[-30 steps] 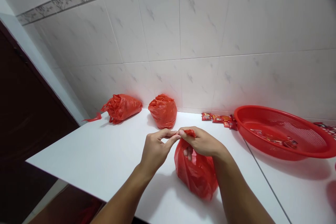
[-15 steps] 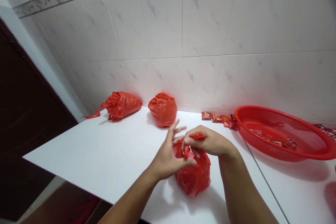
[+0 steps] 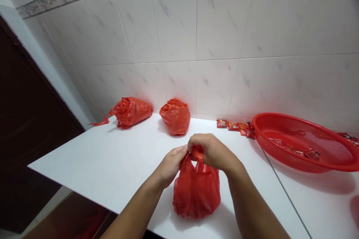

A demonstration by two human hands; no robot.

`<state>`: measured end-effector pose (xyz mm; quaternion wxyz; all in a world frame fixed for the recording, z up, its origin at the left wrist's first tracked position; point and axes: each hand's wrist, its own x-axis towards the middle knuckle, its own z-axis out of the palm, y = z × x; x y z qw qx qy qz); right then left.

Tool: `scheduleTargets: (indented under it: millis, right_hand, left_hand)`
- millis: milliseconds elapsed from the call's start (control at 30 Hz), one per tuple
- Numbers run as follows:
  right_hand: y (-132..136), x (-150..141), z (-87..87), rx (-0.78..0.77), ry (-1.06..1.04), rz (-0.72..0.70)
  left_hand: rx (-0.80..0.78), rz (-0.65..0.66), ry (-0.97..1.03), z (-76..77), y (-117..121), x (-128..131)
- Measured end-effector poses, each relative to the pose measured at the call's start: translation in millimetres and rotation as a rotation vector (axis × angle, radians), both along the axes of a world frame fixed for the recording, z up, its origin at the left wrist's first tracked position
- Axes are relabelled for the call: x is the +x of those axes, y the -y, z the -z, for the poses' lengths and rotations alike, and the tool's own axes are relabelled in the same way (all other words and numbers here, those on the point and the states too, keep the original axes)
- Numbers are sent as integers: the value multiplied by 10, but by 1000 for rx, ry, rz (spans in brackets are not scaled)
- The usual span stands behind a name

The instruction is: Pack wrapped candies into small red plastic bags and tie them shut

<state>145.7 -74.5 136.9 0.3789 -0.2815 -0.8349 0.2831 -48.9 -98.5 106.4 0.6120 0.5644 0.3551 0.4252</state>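
Observation:
A filled red plastic bag (image 3: 196,194) rests near the front of the white table (image 3: 112,168). My left hand (image 3: 174,162) is closed on the bag's top at its left side, the film stretched up taut to the fingers. Bunched film from the handles sits in my closed right hand (image 3: 211,151), just right of and touching the left. A small gap shows between the handles below the hands. What is inside the bag is hidden.
Two more red plastic bags, one lying (image 3: 131,112) and one upright (image 3: 175,117), are near the tiled wall. Several small red packets (image 3: 234,126) lie beside a red plastic basket (image 3: 297,166) holding more packets. A seam (image 3: 283,186) crosses the table at right.
My left hand has gone from spread fingers to gripping the bag's top. The right hand still holds the handles. The bag has turned and shifted slightly left and nearer.

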Motion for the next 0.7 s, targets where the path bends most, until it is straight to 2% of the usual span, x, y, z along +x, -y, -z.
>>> scheduleTargets:
  millis: [100,200,267,333,433,533,600,700]
  right_hand:
    - [-3,-16,19,-21,-30,-12]
    - [-37,11,44,-47,-7,40]
    - [-66,68,57,-63,98,135]
    - [-95,172,64,-100,231,236]
    - [-142,383,72,-270,385,288]
    - [-183,541,77,-473,476,300]
    - [-188,575,67,-526,511,317]
    - [-142,544,18,-491,522,330]
  left_hand:
    - [134,-34,-148,-36,-13,-42]
    - [364,-218,-369,-43,-3,-137]
    - [499,-343,-535,15,10,-249]
    - [568,-422,-658,125,22,-406]
    - [553,-488,-811,343,44,-692]
    - [471,-535,-941,540,84,-938]
    - [405,-554,-966,614,113,-1028]
    - [308,-617,-897,613,143,-1036]
